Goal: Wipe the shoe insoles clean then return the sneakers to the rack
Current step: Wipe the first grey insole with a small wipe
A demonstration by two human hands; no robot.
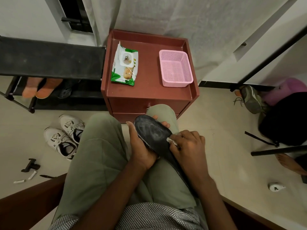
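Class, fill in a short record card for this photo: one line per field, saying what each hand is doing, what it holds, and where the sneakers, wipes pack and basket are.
left hand: left hand grips the black insole from below, over the lap
right hand: right hand presses a white wipe onto the insole
sneakers: white pair on the floor, beside the person's left knee
wipes pack: wipes pack lies flat on the red-brown cabinet, lid closed
basket: pink basket on the same cabinet, right of the pack
rack: black shoe rack left of the cabinet

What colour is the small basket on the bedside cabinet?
Pink, with a fine mesh pattern; the basket shows clearly in the head view.
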